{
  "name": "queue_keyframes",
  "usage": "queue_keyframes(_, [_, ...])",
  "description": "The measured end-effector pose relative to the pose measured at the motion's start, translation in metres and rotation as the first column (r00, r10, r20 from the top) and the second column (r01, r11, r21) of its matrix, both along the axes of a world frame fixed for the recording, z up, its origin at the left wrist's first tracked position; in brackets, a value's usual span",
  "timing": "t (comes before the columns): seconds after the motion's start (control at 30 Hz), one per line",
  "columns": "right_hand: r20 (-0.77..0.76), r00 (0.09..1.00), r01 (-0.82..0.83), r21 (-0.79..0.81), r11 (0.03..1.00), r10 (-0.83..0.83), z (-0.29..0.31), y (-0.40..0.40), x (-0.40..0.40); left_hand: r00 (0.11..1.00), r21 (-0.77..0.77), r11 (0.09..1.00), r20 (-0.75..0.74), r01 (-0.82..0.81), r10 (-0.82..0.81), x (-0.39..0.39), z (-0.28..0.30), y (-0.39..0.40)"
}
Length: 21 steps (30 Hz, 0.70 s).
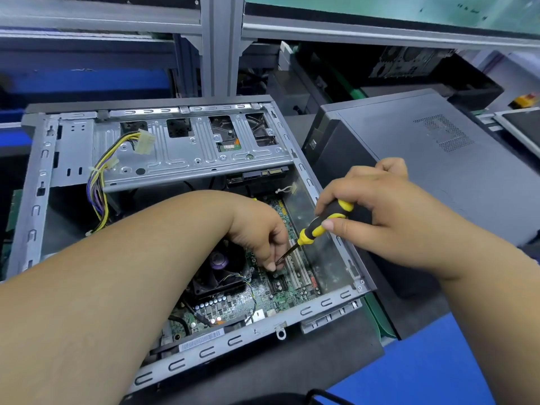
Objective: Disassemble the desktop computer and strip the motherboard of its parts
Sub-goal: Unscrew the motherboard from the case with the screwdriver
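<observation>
While the right hand [380,211] grips the screwdriver [324,222], left-hand fingers [270,258] pinch its tip.

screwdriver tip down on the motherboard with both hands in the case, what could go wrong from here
1. The screwdriver shaft comes in at a slant; if its tip slips it may gouge the motherboard or the white slots beside it.
2. The left hand guides the tip with its fingertips, so a slip could jab them.
3. A freed screw could drop out of sight near the cooler fan.
</observation>
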State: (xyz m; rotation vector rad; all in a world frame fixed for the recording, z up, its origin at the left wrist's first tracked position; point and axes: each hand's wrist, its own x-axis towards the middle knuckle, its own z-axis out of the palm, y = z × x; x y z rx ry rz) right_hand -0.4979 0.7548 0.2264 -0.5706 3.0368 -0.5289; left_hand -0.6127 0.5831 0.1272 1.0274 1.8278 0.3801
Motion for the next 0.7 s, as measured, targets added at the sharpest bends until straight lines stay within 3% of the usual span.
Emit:
queue_keyframes(0.2, [-0.053,0.998,0.044,-0.009,0.999,-0.044,-0.001,-0.003,0.001,0.996,0.002,0.999,-0.075,-0.039,0.039,0.0,0.006,-0.001])
queue_keyframes(0.3, [-0.145,0.984,0.096,-0.066,0.993,-0.105,-0.002,-0.008,0.001,0.961,-0.042,0.998,-0.275,-0.054,0.041,0.003,0.019,-0.004])
queue_keyframes(0.43, [-0.276,0.926,0.191,-0.25,0.949,-0.258,0.002,-0.019,0.0,0.847,-0.068,0.986,-0.523,-0.15,0.093,0.006,0.062,-0.022])
queue_keyframes(0.6, [-0.258,0.886,0.145,-0.634,0.76,-0.385,0.013,-0.049,-0.003,0.652,0.168,0.922,-0.663,-0.348,0.367,0.023,0.123,-0.1])
queue_keyframes(0.7, [-0.207,0.903,0.101,-0.748,0.655,-0.376,0.016,-0.076,-0.006,0.496,0.406,0.765,-0.591,-0.5,0.637,0.05,0.138,-0.174])
